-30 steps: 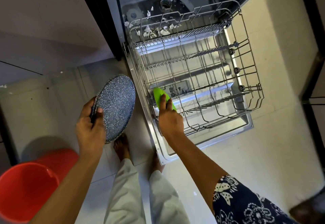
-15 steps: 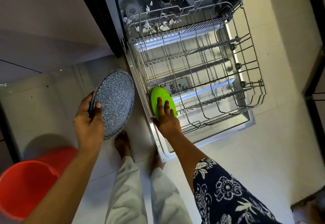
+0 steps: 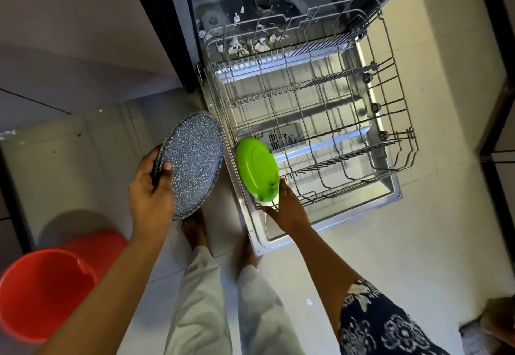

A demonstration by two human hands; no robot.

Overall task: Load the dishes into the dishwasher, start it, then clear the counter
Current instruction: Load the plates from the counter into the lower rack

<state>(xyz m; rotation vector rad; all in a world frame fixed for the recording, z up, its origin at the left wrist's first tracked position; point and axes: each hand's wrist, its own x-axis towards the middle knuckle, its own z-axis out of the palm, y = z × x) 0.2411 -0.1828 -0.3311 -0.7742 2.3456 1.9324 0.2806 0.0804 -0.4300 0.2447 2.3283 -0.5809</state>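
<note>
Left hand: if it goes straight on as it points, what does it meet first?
Probably the left side of the lower rack, the speckled grey plate in the left hand arriving first; height is unclear, so it may pass above.

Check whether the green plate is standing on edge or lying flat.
On edge, tilted: the green plate stands at the rack corner, right hand at its lower rim.

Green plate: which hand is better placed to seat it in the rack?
Right. The right hand holds the green plate by its lower edge at the rack's near left corner; the left hand grips a speckled plate over the floor, outside the rack.
</note>
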